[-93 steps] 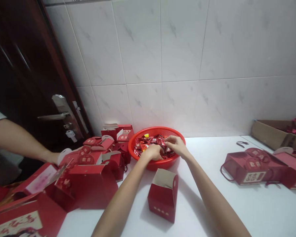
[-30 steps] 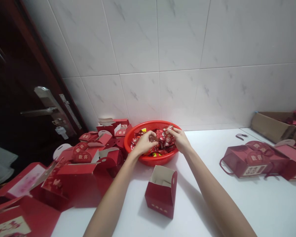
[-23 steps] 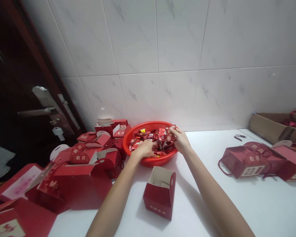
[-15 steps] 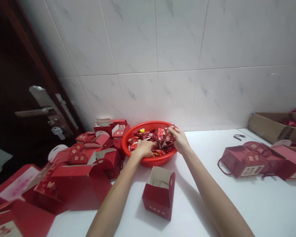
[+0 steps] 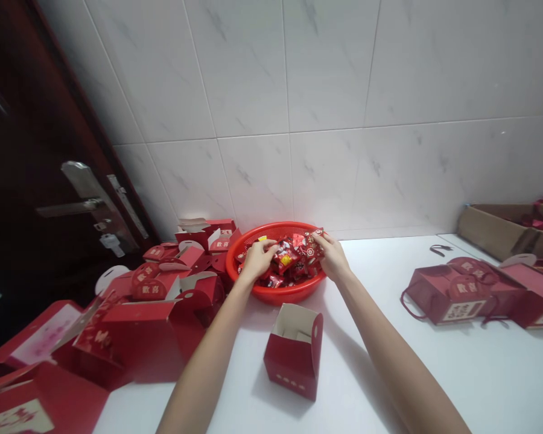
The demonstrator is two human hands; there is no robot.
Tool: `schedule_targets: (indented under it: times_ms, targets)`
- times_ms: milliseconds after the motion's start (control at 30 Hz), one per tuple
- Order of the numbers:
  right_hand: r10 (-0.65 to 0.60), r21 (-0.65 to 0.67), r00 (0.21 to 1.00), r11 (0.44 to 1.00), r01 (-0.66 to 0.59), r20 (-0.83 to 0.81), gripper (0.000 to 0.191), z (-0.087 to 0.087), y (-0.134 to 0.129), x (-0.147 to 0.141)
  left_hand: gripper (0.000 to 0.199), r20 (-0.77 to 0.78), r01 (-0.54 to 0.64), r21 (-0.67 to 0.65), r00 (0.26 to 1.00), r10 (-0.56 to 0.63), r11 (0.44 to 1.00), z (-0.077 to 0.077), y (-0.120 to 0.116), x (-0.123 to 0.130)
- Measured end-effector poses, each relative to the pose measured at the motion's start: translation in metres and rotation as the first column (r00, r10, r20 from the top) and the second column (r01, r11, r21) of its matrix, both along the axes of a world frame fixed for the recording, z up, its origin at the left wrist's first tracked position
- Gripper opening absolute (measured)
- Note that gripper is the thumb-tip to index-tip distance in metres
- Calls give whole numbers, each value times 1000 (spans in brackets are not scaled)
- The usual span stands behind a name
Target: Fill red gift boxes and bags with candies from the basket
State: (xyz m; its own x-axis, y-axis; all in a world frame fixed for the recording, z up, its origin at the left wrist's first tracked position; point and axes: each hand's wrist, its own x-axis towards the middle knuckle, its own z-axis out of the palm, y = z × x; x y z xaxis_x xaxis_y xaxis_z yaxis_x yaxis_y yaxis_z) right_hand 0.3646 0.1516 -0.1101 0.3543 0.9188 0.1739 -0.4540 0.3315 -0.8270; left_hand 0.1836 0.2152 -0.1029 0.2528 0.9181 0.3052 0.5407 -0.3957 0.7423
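A round red plastic basket [image 5: 284, 295] stands against the tiled wall, filled with wrapped candies [image 5: 294, 277]. Over its left half, my left hand [image 5: 259, 260] is closed on a red candy packet [image 5: 286, 255] with a yellow patch. At the right rim my right hand [image 5: 332, 253] pinches a dark red candy packet [image 5: 315, 242] with a white pattern. In front of the basket, between my forearms, stands a red gift box [image 5: 292, 364] with its top open; pale card shows inside it.
Several red gift boxes [image 5: 140, 331] crowd the left side of the white table [image 5: 371, 386]. On the right lie closed gift boxes [image 5: 447, 292] with ribbons, a small dark strip [image 5: 440, 249] and a cardboard carton [image 5: 489, 232]. A dark door [image 5: 22, 181] with keys stands at far left.
My left hand has come up from among the candies, now with a red packet in its fingers. My right hand still holds its packet at nearly the same place.
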Motion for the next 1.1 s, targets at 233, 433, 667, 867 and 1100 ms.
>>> schedule_targets:
  times_ms: [233,433,667,867,1100]
  targets:
    - [-5,7,997,1000,6,-77,36,0,1,-1,24,339,-210,-9,919,200,978,-9,14,-2]
    - [8,4,997,1000,-8,-79,32,-1,2,0,17,299,-240,27,928,222,970,-11,16,-5]
    - [13,-1,995,1000,-13,-100,37,2,-1,-1,20,315,-212,32,930,191,977,-12,18,-4]
    - [40,1,996,999,-40,-77,36,3,-1,-1,20,174,-200,199,971,166,959,4,6,-15]
    - [166,14,980,986,-169,107,36,9,-11,-5,35,265,187,139,939,-219,972,11,-11,-1]
